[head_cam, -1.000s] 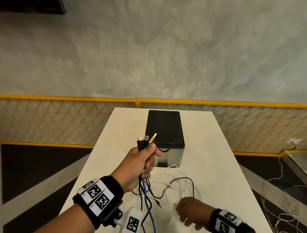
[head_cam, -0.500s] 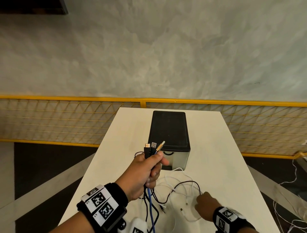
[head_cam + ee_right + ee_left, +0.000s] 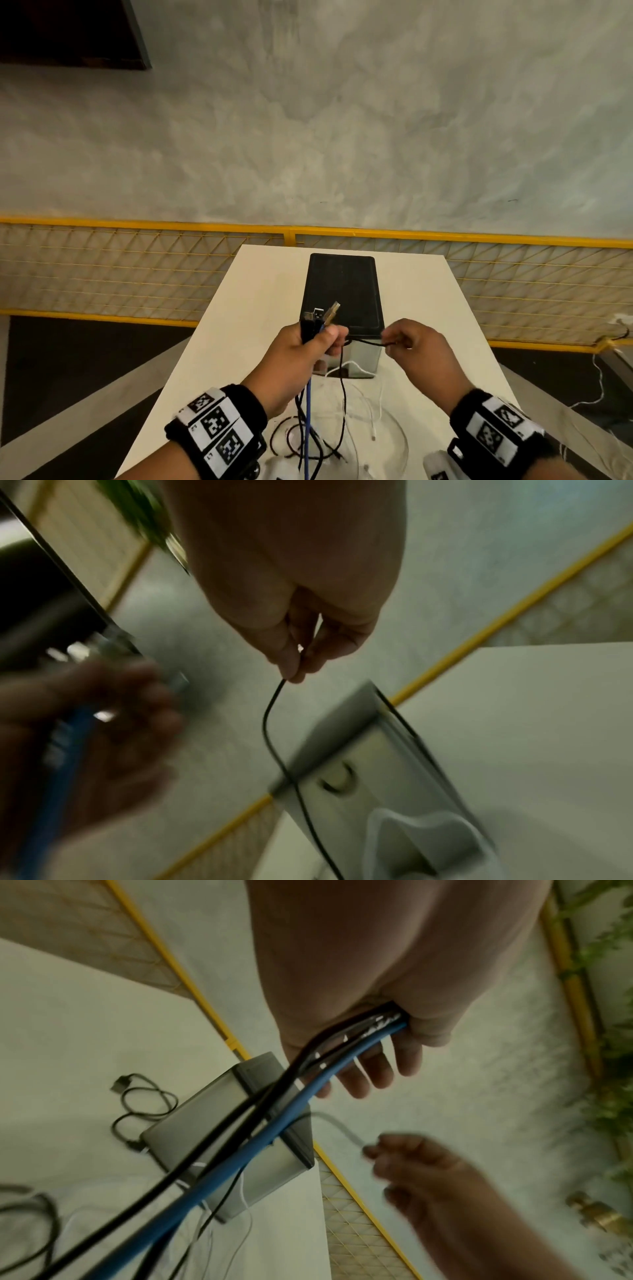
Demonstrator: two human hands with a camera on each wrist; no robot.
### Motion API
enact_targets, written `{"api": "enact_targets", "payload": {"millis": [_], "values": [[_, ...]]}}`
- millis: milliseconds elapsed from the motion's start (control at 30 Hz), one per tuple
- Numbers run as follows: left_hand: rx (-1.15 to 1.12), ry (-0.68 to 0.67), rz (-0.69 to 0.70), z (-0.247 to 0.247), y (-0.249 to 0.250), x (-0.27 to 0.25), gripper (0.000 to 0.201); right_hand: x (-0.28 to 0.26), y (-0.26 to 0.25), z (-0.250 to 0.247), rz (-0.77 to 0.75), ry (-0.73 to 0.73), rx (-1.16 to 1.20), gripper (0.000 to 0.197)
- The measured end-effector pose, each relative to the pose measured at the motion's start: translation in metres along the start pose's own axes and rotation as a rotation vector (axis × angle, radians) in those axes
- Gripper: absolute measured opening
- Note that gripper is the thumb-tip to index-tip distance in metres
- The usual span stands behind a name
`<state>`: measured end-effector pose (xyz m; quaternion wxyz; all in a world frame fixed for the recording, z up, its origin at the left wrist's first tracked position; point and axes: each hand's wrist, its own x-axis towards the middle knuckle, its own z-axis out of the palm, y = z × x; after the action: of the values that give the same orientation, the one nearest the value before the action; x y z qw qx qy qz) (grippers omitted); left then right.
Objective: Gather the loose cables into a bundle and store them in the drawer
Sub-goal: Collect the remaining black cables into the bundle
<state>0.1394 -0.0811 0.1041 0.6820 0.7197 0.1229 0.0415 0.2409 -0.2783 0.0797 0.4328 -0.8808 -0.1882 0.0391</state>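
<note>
My left hand (image 3: pixel 310 346) grips a bundle of cables (image 3: pixel 335 1053), black ones and a blue one (image 3: pixel 308 414), with their plugs (image 3: pixel 323 313) sticking up above the fist. My right hand (image 3: pixel 399 344) pinches the end of a thin black cable (image 3: pixel 270 723) between thumb and fingertips, level with the left hand and a short way to its right. That cable (image 3: pixel 342 394) runs to the left fist, then hangs to the table. The small drawer unit (image 3: pixel 342 294), black on top with grey sides, stands just behind both hands. Its drawer front (image 3: pixel 339 780) looks closed.
White cables (image 3: pixel 373 407) and black loops (image 3: pixel 287 442) lie on the white table (image 3: pixel 445 342) in front of the unit. Another black cable (image 3: pixel 137 1110) lies beside the unit. A yellow mesh railing (image 3: pixel 137 270) runs behind the table. More wires (image 3: pixel 599 387) trail on the floor at right.
My right hand rose from the table with the thin black cable's end and now holds it beside the left fist. The left hand kept its grip on the bundle.
</note>
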Motion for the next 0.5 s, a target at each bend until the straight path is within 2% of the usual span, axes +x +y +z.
{"api": "enact_targets", "payload": {"millis": [100, 167, 267, 367, 500], "values": [[0.107, -0.026, 0.07, 0.001, 0.008, 0.009, 0.036, 0.003, -0.043, -0.02, -0.125, -0.057, 0.041, 0.023], [0.183, -0.059, 0.137, 0.002, 0.016, 0.012, 0.032, 0.003, -0.067, -0.031, -0.192, -0.126, 0.062, 0.024], [0.313, -0.114, 0.229, 0.001, 0.024, 0.015, 0.02, 0.005, -0.086, -0.038, -0.209, -0.196, 0.172, 0.023], [0.362, -0.18, 0.25, 0.003, 0.03, 0.01, 0.016, 0.002, -0.093, -0.035, -0.203, -0.171, 0.294, 0.022], [0.282, -0.18, 0.224, 0.006, 0.032, 0.005, 0.018, -0.003, -0.094, -0.024, -0.16, -0.099, 0.473, 0.027]]}}
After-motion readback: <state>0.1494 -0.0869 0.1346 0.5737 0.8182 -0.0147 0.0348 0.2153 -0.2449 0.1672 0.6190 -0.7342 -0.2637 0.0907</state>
